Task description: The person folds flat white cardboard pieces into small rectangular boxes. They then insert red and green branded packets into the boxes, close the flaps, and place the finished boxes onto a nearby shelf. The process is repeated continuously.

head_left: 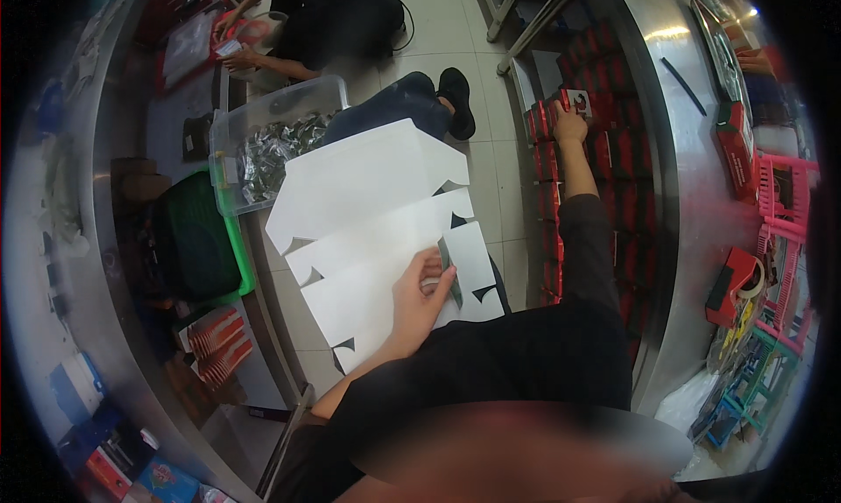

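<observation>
Resting half-curled on white cardboard (pixel 363 232), its hold unclear, the left hand (pixel 422 295) lies at seven o'clock from a red box (pixel 580 98) that the nearer right hand (pixel 571 126) touches, how tightly I cannot tell.

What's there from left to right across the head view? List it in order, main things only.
Green-rimmed crate → white cardboard sheet, with the left hand on it → right hand, at the red boxes → red tape dispenser → pink basket.
</observation>
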Motion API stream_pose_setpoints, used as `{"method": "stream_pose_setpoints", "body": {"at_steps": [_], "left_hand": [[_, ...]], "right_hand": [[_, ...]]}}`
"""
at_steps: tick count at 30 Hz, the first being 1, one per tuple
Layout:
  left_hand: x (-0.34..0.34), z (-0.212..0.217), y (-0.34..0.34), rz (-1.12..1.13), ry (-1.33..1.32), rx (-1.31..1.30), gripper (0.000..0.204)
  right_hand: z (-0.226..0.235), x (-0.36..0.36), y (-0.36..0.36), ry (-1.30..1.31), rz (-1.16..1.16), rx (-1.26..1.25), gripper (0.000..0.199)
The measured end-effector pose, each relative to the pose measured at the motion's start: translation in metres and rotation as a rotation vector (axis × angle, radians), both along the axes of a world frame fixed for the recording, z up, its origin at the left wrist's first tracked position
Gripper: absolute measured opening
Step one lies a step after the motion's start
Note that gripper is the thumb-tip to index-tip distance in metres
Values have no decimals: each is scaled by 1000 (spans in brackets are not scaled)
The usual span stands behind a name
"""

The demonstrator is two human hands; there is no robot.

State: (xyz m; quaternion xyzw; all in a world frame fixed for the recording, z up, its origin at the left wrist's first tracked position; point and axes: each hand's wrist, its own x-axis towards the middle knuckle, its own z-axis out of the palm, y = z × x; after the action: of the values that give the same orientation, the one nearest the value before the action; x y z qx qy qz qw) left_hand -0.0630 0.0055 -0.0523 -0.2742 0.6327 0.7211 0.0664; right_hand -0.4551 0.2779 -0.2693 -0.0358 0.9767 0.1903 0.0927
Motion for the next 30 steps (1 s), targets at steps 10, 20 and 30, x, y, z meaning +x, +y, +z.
{"method": "stream_pose_setpoints", "body": {"at_steps": [10,20,30], "left_hand": [[-5,6,-1,-103,-62,-68,26],[8,13,-11,-73,-111,96,22],[12,31,6,190,124,427,15]], "right_hand": [[-6,-65,-6,161,88,-258,60],[63,18,-60,261,217,-292,53],[197,348,-83,-521,519,-1931,107]]}}
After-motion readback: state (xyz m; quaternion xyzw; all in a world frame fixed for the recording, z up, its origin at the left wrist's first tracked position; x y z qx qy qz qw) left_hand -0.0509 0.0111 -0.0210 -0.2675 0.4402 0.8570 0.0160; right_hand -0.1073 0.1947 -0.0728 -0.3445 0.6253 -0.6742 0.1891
